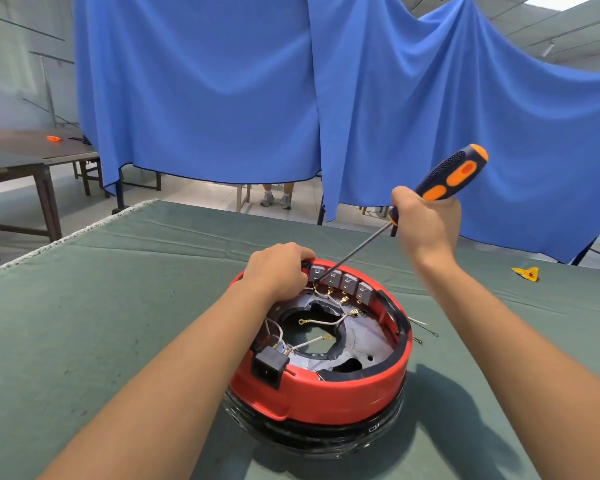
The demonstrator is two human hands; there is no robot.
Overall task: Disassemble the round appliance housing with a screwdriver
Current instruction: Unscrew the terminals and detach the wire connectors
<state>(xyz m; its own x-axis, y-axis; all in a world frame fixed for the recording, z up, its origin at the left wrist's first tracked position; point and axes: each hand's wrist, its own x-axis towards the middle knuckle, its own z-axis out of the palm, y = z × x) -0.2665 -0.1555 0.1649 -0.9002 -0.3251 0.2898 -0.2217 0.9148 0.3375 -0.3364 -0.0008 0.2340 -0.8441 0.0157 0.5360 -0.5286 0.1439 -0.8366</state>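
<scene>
Centrally, left hand (278, 268) grips housing (321, 393) rim; right hand (426, 223) angles screwdriver (444, 178) inward

The screwdriver (440, 183) tip disappears among the switches (340, 282); the left hand's (278, 268) fingertips, perhaps gripping, hide behind the housing (326, 393) rim.

Housing (321, 386) centred on table (101, 306), left hand (278, 268) on far-left rim. Right hand (426, 220) above and behind-right, holding screwdriver (409, 209), tip down among switches (342, 284) at far rim. Socket (269, 367) at near-left rim; curtain (291, 88) behind.
</scene>
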